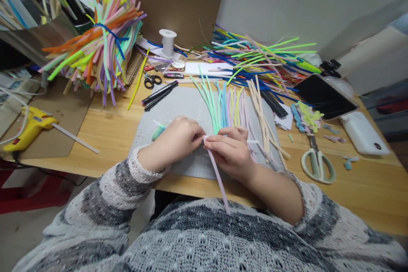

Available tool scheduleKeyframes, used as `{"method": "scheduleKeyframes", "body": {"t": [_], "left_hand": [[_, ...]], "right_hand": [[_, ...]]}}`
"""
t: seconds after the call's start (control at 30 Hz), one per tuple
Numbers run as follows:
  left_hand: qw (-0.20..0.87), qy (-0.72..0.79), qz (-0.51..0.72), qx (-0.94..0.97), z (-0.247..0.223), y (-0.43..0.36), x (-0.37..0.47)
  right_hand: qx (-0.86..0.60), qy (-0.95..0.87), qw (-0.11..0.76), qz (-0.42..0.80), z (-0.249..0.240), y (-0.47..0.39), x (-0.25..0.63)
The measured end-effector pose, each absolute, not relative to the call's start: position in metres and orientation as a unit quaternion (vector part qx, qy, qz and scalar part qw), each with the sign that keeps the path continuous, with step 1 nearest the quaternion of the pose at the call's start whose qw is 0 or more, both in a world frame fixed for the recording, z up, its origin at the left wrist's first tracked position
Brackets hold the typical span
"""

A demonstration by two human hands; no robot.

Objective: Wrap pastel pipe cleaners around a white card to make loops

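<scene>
Both hands meet over the grey mat [191,106], pinching one pale lilac pipe cleaner [218,176]. My left hand [175,139] is closed, thumb and fingertips at its upper end. Close beside it, my right hand [232,148] grips the same spot, and the long tail hangs down toward my sweater. A short whitish end sticks out to the right of my right hand; I cannot tell whether it belongs to the same piece. Beyond the hands, green pipe cleaners [210,102], plus blue, yellow, lilac and peach ones [261,114], lie in rows. A small green-blue twisted piece [157,131] rests by my left wrist.
At left stand a yellow glue gun [32,125] and a tied pipe cleaner bundle [105,46]. Black scissors [152,80], markers [159,94] and a spool [168,44] lie behind the mat. Green-handled scissors [318,165], a phone [327,95] and a white case [365,134] are on the right.
</scene>
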State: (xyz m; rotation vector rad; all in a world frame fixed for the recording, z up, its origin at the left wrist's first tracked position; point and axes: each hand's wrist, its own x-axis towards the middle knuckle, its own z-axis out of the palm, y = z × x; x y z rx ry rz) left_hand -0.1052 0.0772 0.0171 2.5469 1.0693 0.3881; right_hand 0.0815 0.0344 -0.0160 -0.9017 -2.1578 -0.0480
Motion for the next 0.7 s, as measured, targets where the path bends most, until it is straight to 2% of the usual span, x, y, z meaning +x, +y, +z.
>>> {"method": "scheduleKeyframes", "body": {"t": [0.17, 0.47, 0.7], "left_hand": [[0.173, 0.375, 0.141, 0.9, 0.017, 0.076, -0.104], [0.217, 0.39, 0.134, 0.885, 0.021, 0.08, -0.108], [0.25, 0.376, 0.127, 0.883, 0.026, 0.084, -0.107]], "right_hand": [[-0.34, -0.852, 0.396, -0.022, -0.015, 0.035, 0.082], [-0.323, -0.888, 0.305, -0.119, -0.022, 0.034, 0.083], [-0.331, -0.884, 0.291, -0.156, -0.027, 0.034, 0.08]]}}
